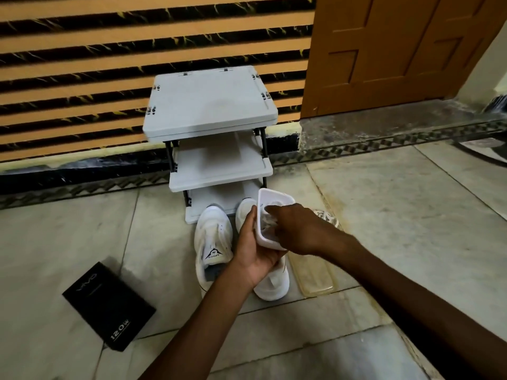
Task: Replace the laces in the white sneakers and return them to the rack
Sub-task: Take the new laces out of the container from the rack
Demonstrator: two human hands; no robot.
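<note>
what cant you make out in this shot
Head view only:
- Fingertips of the right hand and most laces: hidden inside the tub.
- One sneaker: middle covered by the left hand and tub.
- Loose cord: partly behind the right hand, blurred.

Two white sneakers are lying side by side on the floor (384, 215), toes pointing at the rack (211, 105). The left sneaker (212, 237) is showing a black logo on its tongue. The right sneaker (271, 286) is partly hiding. The white rack is standing far back, three shelves high. The laces (265, 224) are sitting bunched in a small tub (274, 194).
</note>
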